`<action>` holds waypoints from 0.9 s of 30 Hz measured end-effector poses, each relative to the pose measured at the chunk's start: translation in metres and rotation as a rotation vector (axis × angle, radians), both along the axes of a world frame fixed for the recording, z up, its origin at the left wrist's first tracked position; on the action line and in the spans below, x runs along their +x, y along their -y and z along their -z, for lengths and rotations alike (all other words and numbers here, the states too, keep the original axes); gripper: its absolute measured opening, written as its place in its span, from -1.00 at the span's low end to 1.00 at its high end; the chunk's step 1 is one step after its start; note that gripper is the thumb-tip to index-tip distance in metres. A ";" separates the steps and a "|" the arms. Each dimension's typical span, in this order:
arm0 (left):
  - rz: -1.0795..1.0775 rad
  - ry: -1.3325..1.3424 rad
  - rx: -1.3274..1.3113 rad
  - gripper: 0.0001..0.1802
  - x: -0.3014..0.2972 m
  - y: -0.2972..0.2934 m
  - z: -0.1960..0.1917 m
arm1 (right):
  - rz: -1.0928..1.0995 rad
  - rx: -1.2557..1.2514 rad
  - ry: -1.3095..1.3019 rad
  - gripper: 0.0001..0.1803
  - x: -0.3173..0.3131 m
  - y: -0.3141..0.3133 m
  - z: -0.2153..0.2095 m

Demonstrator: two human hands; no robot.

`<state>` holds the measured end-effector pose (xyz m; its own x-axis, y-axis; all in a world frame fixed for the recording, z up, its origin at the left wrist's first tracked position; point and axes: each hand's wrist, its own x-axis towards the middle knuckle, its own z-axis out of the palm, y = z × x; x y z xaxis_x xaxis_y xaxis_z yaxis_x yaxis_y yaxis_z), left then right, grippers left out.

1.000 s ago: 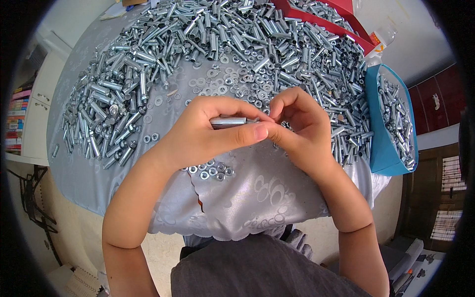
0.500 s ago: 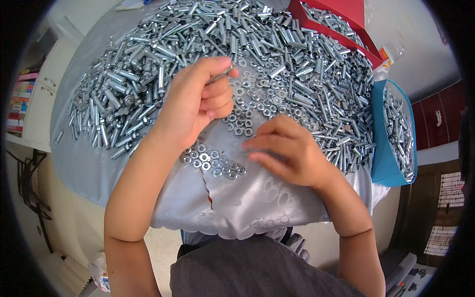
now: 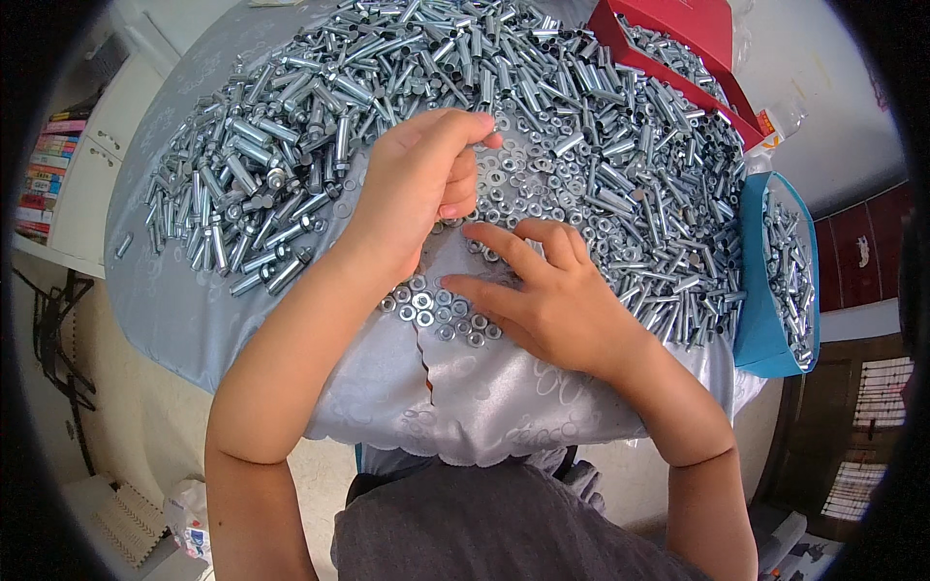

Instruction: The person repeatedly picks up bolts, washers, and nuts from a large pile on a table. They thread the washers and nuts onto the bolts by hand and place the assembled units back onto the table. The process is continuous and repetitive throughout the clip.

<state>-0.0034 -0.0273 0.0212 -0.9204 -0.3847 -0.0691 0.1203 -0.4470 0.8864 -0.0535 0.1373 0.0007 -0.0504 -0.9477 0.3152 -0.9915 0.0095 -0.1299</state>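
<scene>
Left hand (image 3: pixel 421 189) curled over the washers (image 3: pixel 513 179) beside the heap of steel sleeves (image 3: pixel 281 184), fingertips pinched narrow; contents not discernible. Right hand (image 3: pixel 547 295) spread flat, holding nothing, thumb by loose nuts (image 3: pixel 436 312) on the grey cloth (image 3: pixel 484 387). Blue tray (image 3: pixel 760 329) and red box (image 3: pixel 678 29) off right.

Two bare forearms, entering from the lower edge of the frame, without sleeves, watch, bracelet or gloves. Left hand (image 3: pixel 421 189) in the upper centre, right hand (image 3: pixel 547 295) just below and right of it, both without rings. Short, unpainted nails. Faint crease at each elbow, lower left and lower right. Dark grey garment (image 3: pixel 504 528) of fine heathered knit, plain, without print or buttons, filling the bottom centre between the arms.
</scene>
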 end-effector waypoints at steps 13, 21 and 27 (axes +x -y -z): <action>-0.012 0.040 -0.055 -0.78 -0.003 0.000 0.005 | -0.010 -0.086 0.061 -0.58 -0.001 0.003 0.009; 0.008 0.040 -0.085 -0.78 -0.003 -0.001 0.006 | 0.032 -0.037 0.097 -0.76 -0.011 -0.007 -0.010; 0.022 0.052 -0.097 -0.79 -0.002 -0.004 0.005 | 0.062 -0.091 0.163 -0.83 -0.015 -0.009 -0.005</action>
